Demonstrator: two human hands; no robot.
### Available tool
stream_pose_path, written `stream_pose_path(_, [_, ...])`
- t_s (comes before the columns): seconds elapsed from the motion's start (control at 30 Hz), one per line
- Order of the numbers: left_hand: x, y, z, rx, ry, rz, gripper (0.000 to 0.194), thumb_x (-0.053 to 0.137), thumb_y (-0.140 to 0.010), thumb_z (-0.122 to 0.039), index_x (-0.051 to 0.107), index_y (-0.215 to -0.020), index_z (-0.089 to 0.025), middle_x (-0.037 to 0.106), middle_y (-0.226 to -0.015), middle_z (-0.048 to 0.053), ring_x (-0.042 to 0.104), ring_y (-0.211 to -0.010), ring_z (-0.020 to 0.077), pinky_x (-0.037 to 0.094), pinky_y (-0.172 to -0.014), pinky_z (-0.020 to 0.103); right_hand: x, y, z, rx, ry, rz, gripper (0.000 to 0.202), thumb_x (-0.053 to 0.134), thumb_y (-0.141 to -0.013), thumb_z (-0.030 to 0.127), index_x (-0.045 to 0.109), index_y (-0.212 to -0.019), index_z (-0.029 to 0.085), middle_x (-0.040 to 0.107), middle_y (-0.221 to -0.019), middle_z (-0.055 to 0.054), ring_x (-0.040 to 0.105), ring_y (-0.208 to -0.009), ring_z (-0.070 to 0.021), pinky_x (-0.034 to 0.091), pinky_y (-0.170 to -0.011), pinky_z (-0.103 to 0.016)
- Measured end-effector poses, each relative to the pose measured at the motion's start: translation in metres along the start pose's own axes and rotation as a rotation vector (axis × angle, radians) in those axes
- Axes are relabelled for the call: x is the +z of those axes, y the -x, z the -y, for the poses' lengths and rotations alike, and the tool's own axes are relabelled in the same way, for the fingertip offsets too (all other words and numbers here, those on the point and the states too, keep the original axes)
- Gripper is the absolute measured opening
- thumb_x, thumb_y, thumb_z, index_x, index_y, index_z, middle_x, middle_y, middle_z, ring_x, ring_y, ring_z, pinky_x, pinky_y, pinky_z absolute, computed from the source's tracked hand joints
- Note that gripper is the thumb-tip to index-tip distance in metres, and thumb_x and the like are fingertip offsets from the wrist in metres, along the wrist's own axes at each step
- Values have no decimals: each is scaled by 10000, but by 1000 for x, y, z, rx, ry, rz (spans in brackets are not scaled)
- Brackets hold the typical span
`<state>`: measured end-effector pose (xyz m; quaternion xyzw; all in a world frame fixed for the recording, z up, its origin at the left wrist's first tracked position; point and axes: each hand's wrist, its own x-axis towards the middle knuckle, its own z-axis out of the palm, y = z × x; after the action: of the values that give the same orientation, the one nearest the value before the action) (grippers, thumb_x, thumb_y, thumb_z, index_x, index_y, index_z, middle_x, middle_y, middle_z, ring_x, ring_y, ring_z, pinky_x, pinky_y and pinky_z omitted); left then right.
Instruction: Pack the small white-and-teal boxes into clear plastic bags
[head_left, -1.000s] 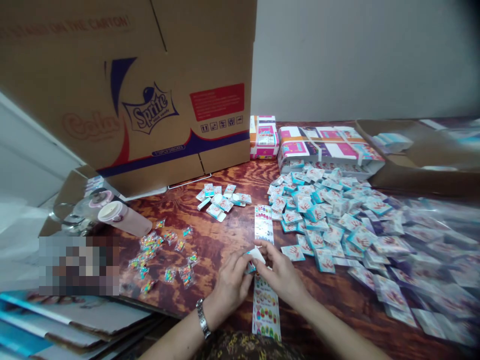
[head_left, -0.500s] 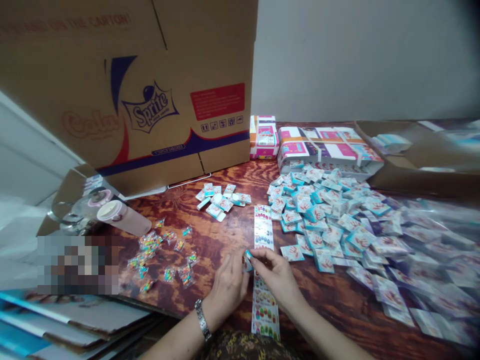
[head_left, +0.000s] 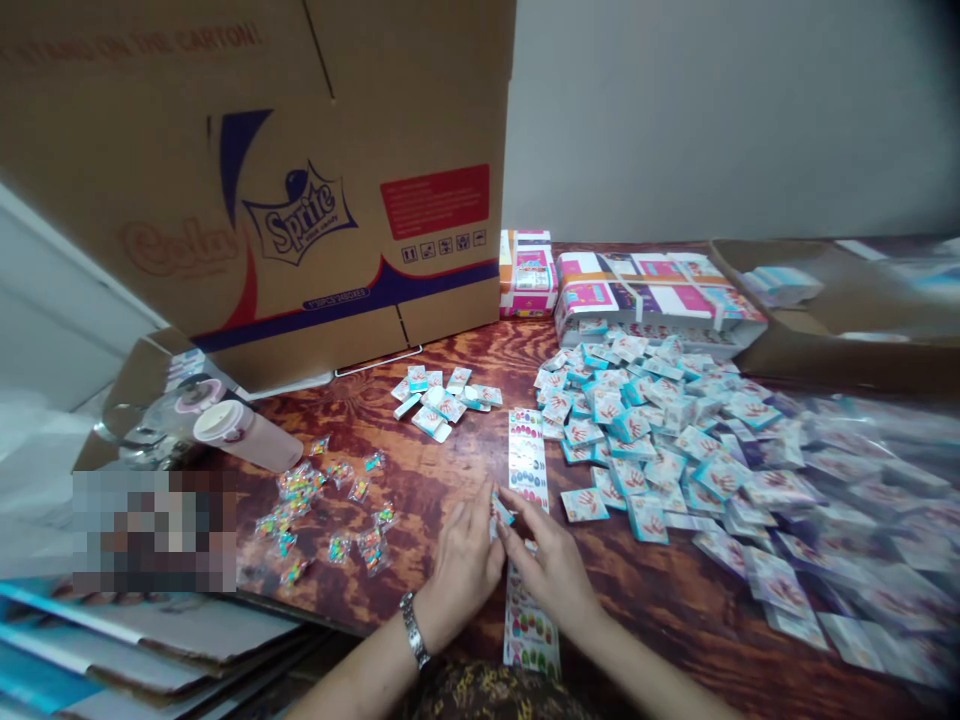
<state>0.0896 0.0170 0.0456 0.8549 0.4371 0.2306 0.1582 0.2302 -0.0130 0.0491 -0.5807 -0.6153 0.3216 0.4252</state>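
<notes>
Between the fingers of my left hand (head_left: 466,555) and my right hand (head_left: 546,555) is a small white and light-blue box (head_left: 501,512), partly hidden by the fingers. Both hands grip it just above the table. Beneath them a long strip of nail stickers (head_left: 531,630) lies flat, its middle covered by my right hand. Several similar little boxes (head_left: 442,405) form a small pile ahead of my left hand. A much larger heap of these boxes (head_left: 630,430) spreads out to the right. Left of my hands lie several clear packets of coloured candy (head_left: 300,485).
A big cardboard carton (head_left: 360,270) stands at the back left. A pale bottle (head_left: 251,437) lies tilted before it. Pink and white bundled boxes (head_left: 660,285) sit at the back, beside an open carton (head_left: 847,350). Flat cardboard sheets (head_left: 172,640) are stacked at lower left.
The small box has tilted between my fingers, and my left hand has turned and shifted slightly right. My right-hand fingers have closed in lower on the box. Everything else stays put.
</notes>
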Motion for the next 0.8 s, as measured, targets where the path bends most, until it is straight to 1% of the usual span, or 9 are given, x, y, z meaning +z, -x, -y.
stream_pose_path(0.07, [-2, -2, -2, 25, 37, 41, 669, 457, -850, -207, 114, -1420, -128, 390, -1382, 167, 400, -1250, 259, 406, -986, 430, -21, -17, -10, 138, -138, -32, 334, 561, -820, 331, 590, -1130, 209, 644, -1073, -76, 621, -921, -220, 514, -827, -375])
stream_pose_path(0.13, [-2, -2, -3, 60, 37, 72, 695, 476, -865, -297, 98, -1422, -127, 298, -1434, 172, 291, -1315, 275, 345, -1031, 462, -47, -37, -19, 270, -337, -249, 379, 608, -779, 402, 590, -1105, 209, 649, -1063, -69, 641, -859, -203, 541, -761, -348])
stream_pose_path(0.2, [1, 0, -1, 89, 11, 127, 649, 468, -872, -317, 156, -1414, -143, 286, -1440, 165, 255, -1328, 288, 315, -1045, 489, -72, -55, -27, 271, -517, -495, 421, 616, -762, 452, 562, -1121, 238, 635, -1092, -56, 645, -876, -188, 541, -769, -332])
stream_pose_path(0.27, [8, 6, 2, 122, -20, 222, 582, 481, -863, -312, 259, -1384, -175, 330, -1421, 148, 284, -1309, 309, 331, -1027, 511, -86, -64, -34, 269, -530, -539, 489, 600, -762, 495, 524, -1170, 238, 648, -1051, -66, 652, -879, -201, 544, -761, -346])
stream_pose_path(0.37, [21, 17, 5, 158, -76, 336, 561, 545, -822, -334, 358, -1335, -206, 350, -1411, 135, 284, -1296, 361, 331, -1003, 563, -82, -59, -47, 159, -150, -219, 556, 564, -796, 472, 459, -1274, 209, 630, -1113, -105, 626, -967, -245, 514, -826, -413])
stream_pose_path(0.47, [27, 24, 6, 165, -118, 353, 590, 575, -803, -358, 365, -1334, -214, 359, -1405, 137, 283, -1290, 384, 305, -1003, 590, -62, -46, -64, -111, 389, 222, 629, 613, -767, 421, 438, -1313, 161, 480, -1320, -160, 429, -1226, -303, 367, -999, -472])
stream_pose_path(0.53, [27, 26, 7, 162, -135, 361, 609, 585, -796, -346, 352, -1343, -217, 366, -1400, 139, 296, -1284, 382, 299, -1006, 590, -50, -39, -74, -218, 637, 373, 706, 656, -730, 421, 419, -1327, 129, 386, -1386, -187, 315, -1295, -329, 296, -1036, -507])
stream_pose_path(0.63, [25, 27, 10, 164, -133, 371, 616, 591, -790, -321, 345, -1346, -221, 377, -1393, 135, 305, -1283, 369, 303, -1009, 580, -42, -36, -82, -258, 794, 439, 699, 661, -739, 398, 409, -1331, 125, 364, -1399, -185, 322, -1290, -331, 280, -1026, -542])
stream_pose_path(0.8, [27, 29, 14, 139, -73, 352, 604, 596, -781, -282, 363, -1332, -198, 393, -1383, 136, 329, -1273, 347, 316, -1015, 554, -39, -35, -78, -260, 804, 405, 427, 637, -785, 302, 558, -1189, 189, 550, -1258, -129, 463, -1197, -282, 295, -1015, -514])
